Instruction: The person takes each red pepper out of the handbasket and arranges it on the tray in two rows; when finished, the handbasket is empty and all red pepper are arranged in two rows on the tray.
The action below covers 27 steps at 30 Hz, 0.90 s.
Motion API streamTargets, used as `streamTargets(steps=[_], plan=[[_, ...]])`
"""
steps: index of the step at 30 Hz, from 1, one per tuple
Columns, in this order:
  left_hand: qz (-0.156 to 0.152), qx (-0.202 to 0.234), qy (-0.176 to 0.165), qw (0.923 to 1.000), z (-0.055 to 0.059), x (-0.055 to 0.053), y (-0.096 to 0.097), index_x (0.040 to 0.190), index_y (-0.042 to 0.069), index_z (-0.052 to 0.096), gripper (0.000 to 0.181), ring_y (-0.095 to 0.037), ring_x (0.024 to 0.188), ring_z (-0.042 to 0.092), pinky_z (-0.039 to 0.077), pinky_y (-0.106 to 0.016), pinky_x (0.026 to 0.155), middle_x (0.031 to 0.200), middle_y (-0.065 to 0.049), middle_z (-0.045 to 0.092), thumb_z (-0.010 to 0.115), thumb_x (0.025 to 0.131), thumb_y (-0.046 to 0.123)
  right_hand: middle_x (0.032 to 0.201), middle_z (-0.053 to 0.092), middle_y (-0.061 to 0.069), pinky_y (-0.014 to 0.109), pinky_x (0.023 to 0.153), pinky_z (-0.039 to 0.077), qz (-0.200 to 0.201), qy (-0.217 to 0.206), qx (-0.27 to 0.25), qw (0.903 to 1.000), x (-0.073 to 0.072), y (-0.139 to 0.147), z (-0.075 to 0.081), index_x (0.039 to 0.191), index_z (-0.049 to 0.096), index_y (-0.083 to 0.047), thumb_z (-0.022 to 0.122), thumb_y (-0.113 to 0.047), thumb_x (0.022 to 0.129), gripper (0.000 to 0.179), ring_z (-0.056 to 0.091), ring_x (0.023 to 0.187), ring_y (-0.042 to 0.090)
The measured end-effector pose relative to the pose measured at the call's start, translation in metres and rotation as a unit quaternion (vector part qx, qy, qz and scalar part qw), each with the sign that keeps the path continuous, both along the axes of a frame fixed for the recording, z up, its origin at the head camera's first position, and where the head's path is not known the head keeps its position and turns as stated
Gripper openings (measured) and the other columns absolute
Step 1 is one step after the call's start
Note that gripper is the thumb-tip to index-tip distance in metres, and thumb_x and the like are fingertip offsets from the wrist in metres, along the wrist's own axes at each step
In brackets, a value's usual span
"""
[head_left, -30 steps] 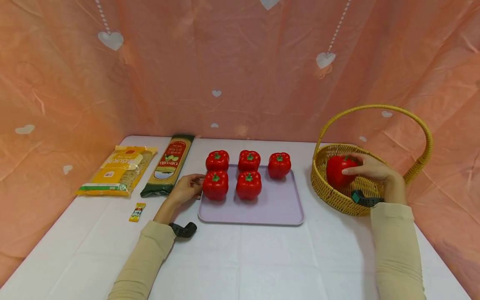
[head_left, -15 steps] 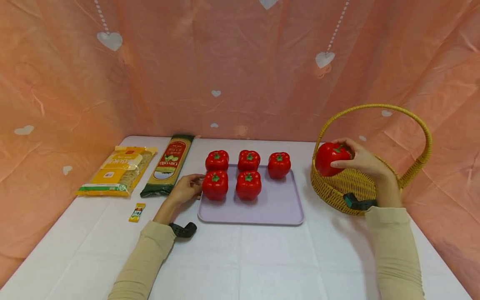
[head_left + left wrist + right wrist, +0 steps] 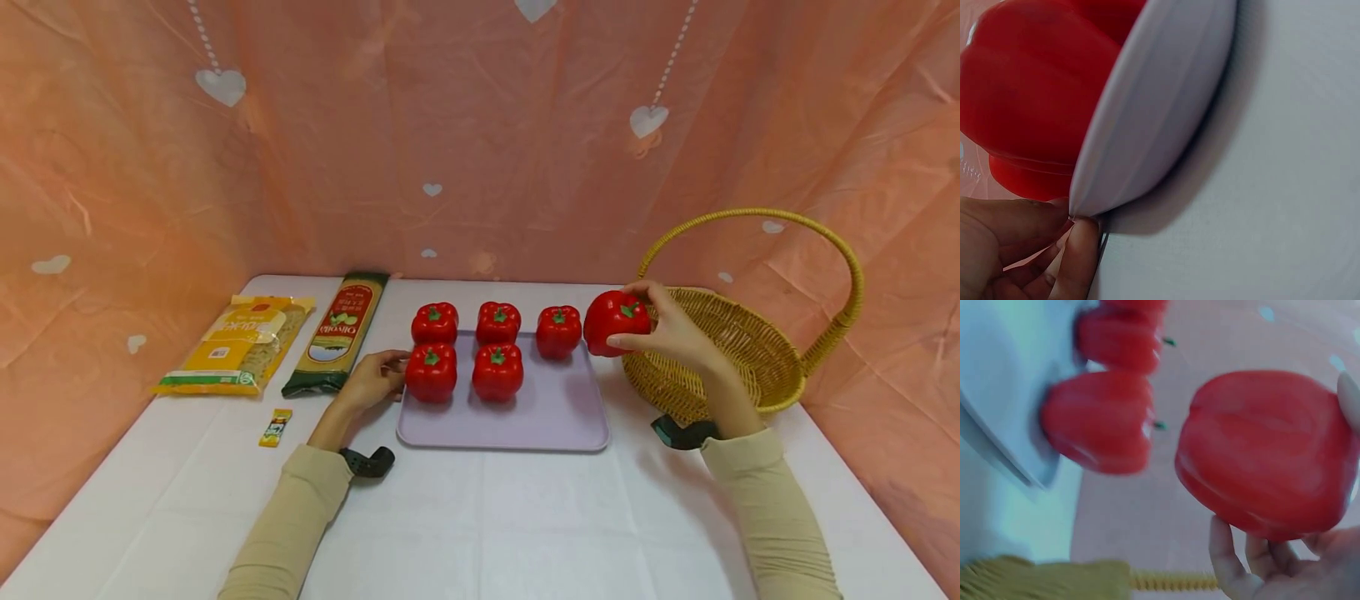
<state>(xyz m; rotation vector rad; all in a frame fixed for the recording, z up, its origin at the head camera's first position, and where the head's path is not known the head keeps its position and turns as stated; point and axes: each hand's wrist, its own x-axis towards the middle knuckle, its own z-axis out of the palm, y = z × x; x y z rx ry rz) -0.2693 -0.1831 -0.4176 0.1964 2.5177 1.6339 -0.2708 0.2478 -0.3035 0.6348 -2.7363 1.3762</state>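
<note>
In the head view my right hand (image 3: 671, 333) grips a red bell pepper (image 3: 611, 325) with a green stem, held up between the tray and the basket. That held bell pepper (image 3: 1269, 450) fills much of the right wrist view, thumb on one side and fingers on the other. My left hand (image 3: 372, 382) is at the left edge of the pale purple tray (image 3: 551, 421). The left wrist view shows thumb and finger of the left hand (image 3: 1029, 250) pinching the tray's rim (image 3: 1141, 119). Several more red bell peppers (image 3: 497, 372) stand on the tray in two rows.
A wicker basket (image 3: 660, 392) with a tall arched handle stands to the right. At the left lie a yellow food packet (image 3: 232, 346), a green and gold pasta packet (image 3: 341, 333) and a small yellow sachet (image 3: 275, 427). A pink curtain (image 3: 480, 150) hangs behind the table.
My right hand has lifted the bell pepper out of the basket and carried it left, close to the tray's back right corner. The left hand has stayed at the tray's edge.
</note>
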Motion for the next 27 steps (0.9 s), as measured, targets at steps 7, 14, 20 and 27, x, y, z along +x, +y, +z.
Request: streamTargets(steps=[7, 14, 20, 27], plan=[[0.001, -0.002, -0.005, 1.0, -0.002, -0.002, 0.0, 0.13, -0.008, 0.046, 0.039, -0.018, 0.077, 0.059, 0.056, -0.027, 0.062, 0.105, -0.023, 0.055, 0.051, 0.092, 0.0, 0.126, 0.041, 0.014, 0.048, 0.09, 0.048, 0.005, 0.015, 0.009, 0.9998, 0.0, -0.024, -0.025, 0.126, 0.037, -0.003, 0.079, -0.022, 0.073, 0.07, 0.043, 0.115, 0.032], [-0.002, 0.004, -0.003, 1.0, -0.003, -0.002, 0.0, 0.13, -0.008, 0.046, 0.04, -0.017, 0.077, 0.059, 0.056, -0.027, 0.062, 0.106, -0.024, 0.055, 0.052, 0.091, 0.0, 0.123, 0.04, 0.014, 0.05, 0.092, 0.046, -0.005, 0.012, 0.022, 0.9997, -0.001, -0.039, -0.045, 0.123, 0.041, -0.005, 0.082, -0.029, 0.069, 0.072, 0.043, 0.115, 0.031], [-0.002, 0.006, -0.001, 1.0, -0.003, -0.001, -0.001, 0.13, -0.008, 0.046, 0.039, -0.016, 0.076, 0.059, 0.056, -0.028, 0.062, 0.107, -0.024, 0.055, 0.052, 0.091, 0.0, 0.119, 0.041, 0.015, 0.051, 0.094, 0.044, -0.018, 0.029, 0.066, 0.9973, 0.0, -0.048, -0.057, 0.121, 0.044, -0.005, 0.083, -0.033, 0.067, 0.073, 0.042, 0.114, 0.031], [0.002, 0.004, -0.01, 0.9999, -0.002, -0.002, -0.001, 0.131, -0.008, 0.045, 0.041, -0.017, 0.077, 0.059, 0.056, -0.028, 0.062, 0.107, -0.023, 0.055, 0.053, 0.092, 0.002, 0.118, 0.041, 0.016, 0.053, 0.093, 0.044, -0.025, 0.042, 0.089, 0.9948, 0.0, -0.054, -0.067, 0.12, 0.044, -0.005, 0.083, -0.036, 0.066, 0.073, 0.042, 0.113, 0.033]])
